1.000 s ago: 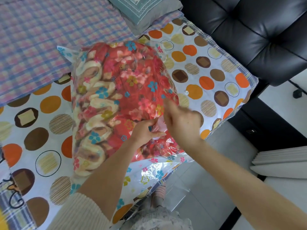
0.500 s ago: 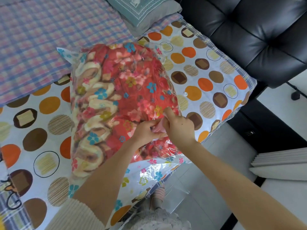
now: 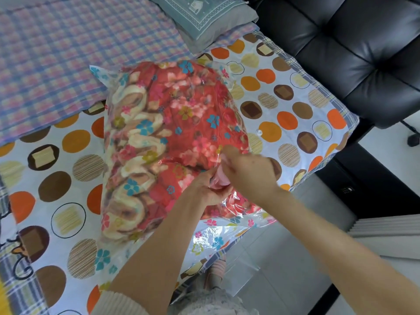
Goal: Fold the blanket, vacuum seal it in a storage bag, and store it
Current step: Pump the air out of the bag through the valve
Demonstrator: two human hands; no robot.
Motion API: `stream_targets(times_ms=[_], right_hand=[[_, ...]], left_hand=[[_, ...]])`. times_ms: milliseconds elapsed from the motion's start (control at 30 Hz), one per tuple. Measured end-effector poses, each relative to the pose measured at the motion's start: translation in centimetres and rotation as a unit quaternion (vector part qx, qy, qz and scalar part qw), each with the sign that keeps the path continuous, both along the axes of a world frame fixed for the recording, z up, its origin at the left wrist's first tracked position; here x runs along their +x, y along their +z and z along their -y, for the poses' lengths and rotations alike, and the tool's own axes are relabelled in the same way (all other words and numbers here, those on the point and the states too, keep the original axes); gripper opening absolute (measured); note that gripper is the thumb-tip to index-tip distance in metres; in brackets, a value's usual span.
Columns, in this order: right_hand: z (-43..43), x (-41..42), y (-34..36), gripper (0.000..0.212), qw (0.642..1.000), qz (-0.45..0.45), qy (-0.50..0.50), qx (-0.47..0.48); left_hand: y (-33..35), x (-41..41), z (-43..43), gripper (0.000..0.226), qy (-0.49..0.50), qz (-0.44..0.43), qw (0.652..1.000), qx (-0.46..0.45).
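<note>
Folded blanket (image 3: 172,133), inside the storage bag (image 3: 218,237) on the spotted sheet (image 3: 293,153): folding and bagging done. At the bag's near-right side, my left hand (image 3: 204,189) and right hand (image 3: 250,173) both pinch its pink valve (image 3: 221,179). Sealing and storing, I judge, are left.

Both forearms reach forward and converge, the left in a cream sleeve (image 3: 120,303). The left hand (image 3: 204,189) and right hand (image 3: 248,172) meet, fingers curled, pinching a small pink piece (image 3: 221,178) between them, the right hand's back turned upward.
</note>
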State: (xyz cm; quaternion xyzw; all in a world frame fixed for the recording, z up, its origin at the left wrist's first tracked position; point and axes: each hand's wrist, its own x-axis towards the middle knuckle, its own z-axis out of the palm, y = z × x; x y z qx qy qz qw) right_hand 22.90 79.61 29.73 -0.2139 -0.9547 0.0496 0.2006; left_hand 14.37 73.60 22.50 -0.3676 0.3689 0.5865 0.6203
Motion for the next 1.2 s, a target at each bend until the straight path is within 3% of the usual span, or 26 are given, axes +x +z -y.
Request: stream_targets(times_ms=[33, 100, 200, 300, 367, 500, 567, 700, 800, 933, 1033, 1100, 1200], right_hand=[[-0.3, 0.2, 2.4, 0.002, 1.0, -0.027, 0.002, 0.014], [-0.5, 0.6, 7.3, 0.013, 0.999, -0.054, -0.006, 0.006], [0.0, 0.9, 6.7, 0.02, 0.99, -0.097, -0.063, -0.074], [1.1, 0.7, -0.2, 0.027, 0.992, 0.088, -0.048, -0.074], [0.2, 0.8, -0.3, 0.02, 0.988, 0.128, -0.057, -0.059], [-0.6, 1.5, 5.5, 0.021, 0.996, -0.087, -0.032, -0.017], [-0.4, 1.6, 4.7, 0.019, 0.99, -0.124, -0.064, -0.023], [0.1, 1.5, -1.9, 0.039, 0.992, 0.086, -0.076, -0.053], [-1.1, 1.2, 1.2, 0.009, 0.998, 0.043, -0.032, -0.031], [-1.1, 1.1, 5.4, 0.015, 0.994, -0.083, -0.065, -0.016], [0.6, 1.8, 1.0, 0.019, 0.994, 0.009, -0.083, -0.073], [0.1, 1.8, -0.9, 0.015, 0.994, 0.069, -0.078, -0.042], [-0.8, 1.7, 3.8, 0.007, 0.999, 0.004, -0.043, -0.015]], left_hand=[[0.0, 0.1, -0.3, 0.022, 0.008, 0.004, 1.0, -0.005], [-0.2, 0.2, -0.4, 0.03, 0.009, 0.002, 1.0, -0.01], [-0.4, 0.3, -0.5, 0.031, 0.0, 0.007, 1.0, -0.018], [-0.3, 0.8, -0.5, 0.033, -0.024, -0.004, 0.999, -0.024], [-0.3, 1.0, -0.4, 0.04, -0.052, -0.003, 0.998, -0.025], [-1.3, 0.5, -0.1, 0.052, -0.065, 0.018, 0.997, -0.04], [-1.8, 0.4, 0.0, 0.054, -0.082, 0.005, 0.995, -0.051], [-2.1, 1.5, -0.4, 0.06, -0.096, 0.011, 0.993, -0.062], [-2.2, 1.5, -0.5, 0.059, -0.055, 0.018, 0.997, -0.048], [-2.4, 1.0, -0.4, 0.06, -0.05, 0.03, 0.998, -0.031], [-2.8, 1.7, -0.5, 0.058, -0.059, 0.024, 0.997, -0.047], [-3.0, 2.1, -0.5, 0.059, -0.069, 0.028, 0.996, -0.045], [-3.2, 1.7, -0.7, 0.058, -0.041, 0.033, 0.998, -0.034]])
